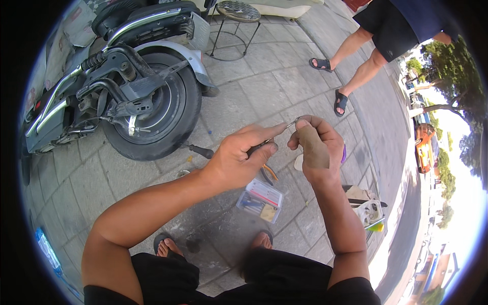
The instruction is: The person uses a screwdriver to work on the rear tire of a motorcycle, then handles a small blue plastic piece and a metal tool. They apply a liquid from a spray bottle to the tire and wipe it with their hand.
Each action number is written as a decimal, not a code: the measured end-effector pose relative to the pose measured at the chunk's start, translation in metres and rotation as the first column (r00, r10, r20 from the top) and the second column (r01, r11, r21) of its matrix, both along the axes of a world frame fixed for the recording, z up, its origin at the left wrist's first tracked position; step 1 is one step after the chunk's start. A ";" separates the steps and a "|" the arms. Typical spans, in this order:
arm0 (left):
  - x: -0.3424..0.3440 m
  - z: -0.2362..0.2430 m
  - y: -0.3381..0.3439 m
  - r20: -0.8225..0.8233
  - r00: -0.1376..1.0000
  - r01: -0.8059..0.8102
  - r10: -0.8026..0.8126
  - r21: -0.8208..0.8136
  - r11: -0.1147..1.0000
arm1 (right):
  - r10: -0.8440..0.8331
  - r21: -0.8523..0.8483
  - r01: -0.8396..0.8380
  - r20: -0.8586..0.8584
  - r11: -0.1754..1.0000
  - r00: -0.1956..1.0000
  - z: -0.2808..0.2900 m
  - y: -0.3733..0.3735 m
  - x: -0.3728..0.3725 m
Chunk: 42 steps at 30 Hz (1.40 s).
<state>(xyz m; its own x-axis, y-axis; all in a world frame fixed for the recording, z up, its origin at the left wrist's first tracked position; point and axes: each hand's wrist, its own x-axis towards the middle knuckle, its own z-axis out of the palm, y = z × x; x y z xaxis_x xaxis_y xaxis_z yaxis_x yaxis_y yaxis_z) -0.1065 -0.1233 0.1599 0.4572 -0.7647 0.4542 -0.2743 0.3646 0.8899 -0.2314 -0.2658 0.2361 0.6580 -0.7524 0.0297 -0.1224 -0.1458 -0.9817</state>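
Note:
My left hand (241, 152) is closed around a slim dark tool (255, 147), whose exact kind I cannot make out. My right hand (320, 145) is raised opposite it, thumb and fingers pinched on the end of a small thin metal piece (292, 124). That piece spans the gap between my two hands. Below them on the paving lie orange-handled pliers (271, 173) and a clear plastic box (261, 201) of small tools and parts. A black-handled tool (201, 151) lies left of my left hand, by the tyre. Something purple (344, 154) shows partly behind my right hand.
A scooter's rear wheel (175, 109) and frame fill the upper left. Beyond stands a round stool (238, 11) with metal legs. Another person in dark shorts and black sandals (341, 102) stands at upper right. A tray of parts (368, 213) rests by my right forearm.

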 end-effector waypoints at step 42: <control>-0.001 -0.005 -0.001 -0.052 0.999 -0.008 0.008 -0.004 1.000 | 0.138 0.099 -0.128 -0.106 0.987 0.985 0.019 -0.009 -0.002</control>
<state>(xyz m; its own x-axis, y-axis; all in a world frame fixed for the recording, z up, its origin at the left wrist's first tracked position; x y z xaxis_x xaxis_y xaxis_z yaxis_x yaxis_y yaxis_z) -0.1077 -0.1247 0.1553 0.4864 -0.7590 0.4329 -0.2307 0.3663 0.9014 -0.2334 -0.2743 0.2547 0.7476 -0.6542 -0.1147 -0.2179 -0.0785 -0.9728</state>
